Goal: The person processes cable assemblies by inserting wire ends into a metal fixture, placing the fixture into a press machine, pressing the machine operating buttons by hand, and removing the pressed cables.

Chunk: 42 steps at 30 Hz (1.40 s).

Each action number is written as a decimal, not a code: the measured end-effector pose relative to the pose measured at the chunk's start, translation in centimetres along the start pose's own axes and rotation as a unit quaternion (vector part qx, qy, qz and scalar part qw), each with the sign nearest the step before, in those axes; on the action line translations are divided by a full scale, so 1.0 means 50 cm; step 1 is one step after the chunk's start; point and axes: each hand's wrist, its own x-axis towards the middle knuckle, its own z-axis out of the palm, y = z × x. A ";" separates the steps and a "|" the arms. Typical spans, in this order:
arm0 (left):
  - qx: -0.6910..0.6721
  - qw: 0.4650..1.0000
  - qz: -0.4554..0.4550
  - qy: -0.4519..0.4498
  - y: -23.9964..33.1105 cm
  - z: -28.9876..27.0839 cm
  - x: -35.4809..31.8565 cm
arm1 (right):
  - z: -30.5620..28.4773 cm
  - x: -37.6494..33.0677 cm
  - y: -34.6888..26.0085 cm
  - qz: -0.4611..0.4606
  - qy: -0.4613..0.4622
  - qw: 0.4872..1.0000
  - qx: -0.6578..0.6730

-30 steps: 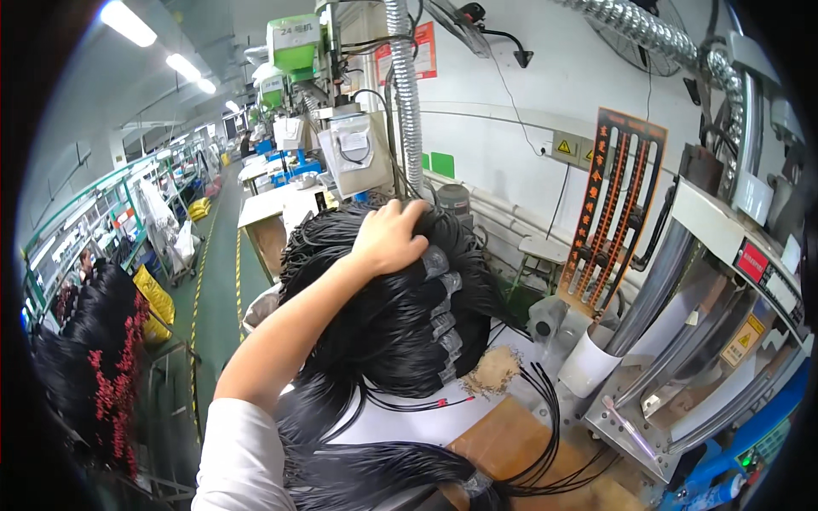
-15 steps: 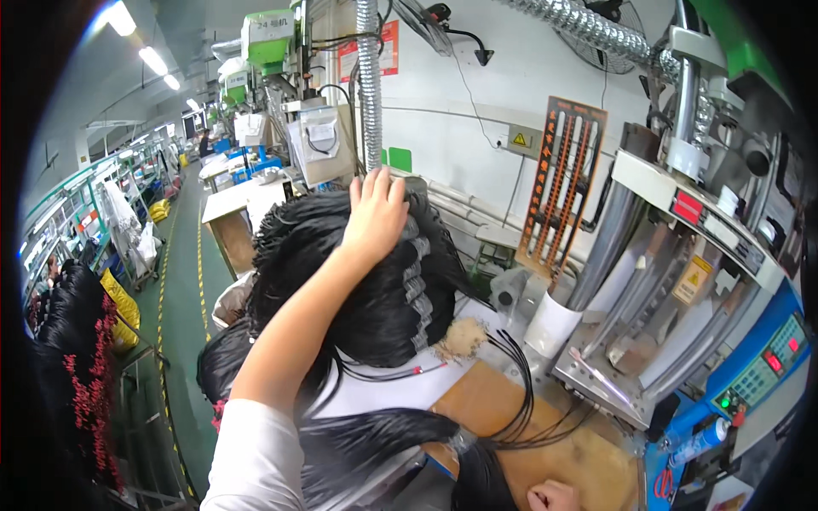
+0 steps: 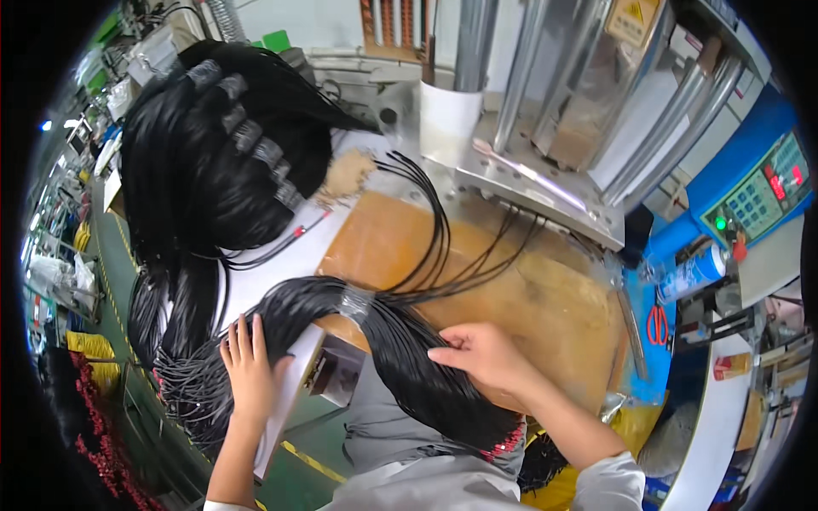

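My left hand (image 3: 249, 372) is open, fingers spread over a bundle of black cables (image 3: 409, 358) near the left edge of a white table (image 3: 273, 274). The bundle curves along the table's near edge, gathered by a clear band (image 3: 354, 301), then drapes over the near edge of an orange-brown board (image 3: 545, 324) toward my lap, ending in red tips (image 3: 507, 441). My right hand (image 3: 481, 359) is at this draped part, thumb and forefinger drawn together; I cannot tell whether they pinch a strand. Several loose cables arc across the board. A large heap of black cables (image 3: 213, 153) with clear wraps fills the table's far left corner. Beyond the board's far edge, a pink-and-white brush (image 3: 530, 175) lies on a machine's metal plate (image 3: 545, 209).
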 end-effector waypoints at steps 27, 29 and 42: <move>-0.371 0.619 0.668 -0.180 0.704 -0.130 -0.020 | -0.338 -0.438 0.055 0.004 0.569 0.726 -0.387; -0.380 0.583 0.664 -0.272 0.749 -0.172 -0.002 | -0.357 -0.421 0.119 0.006 0.528 0.694 -0.489; -0.775 0.396 0.012 -0.492 0.742 -0.073 0.316 | -0.309 -0.189 0.033 -0.110 0.340 0.805 0.474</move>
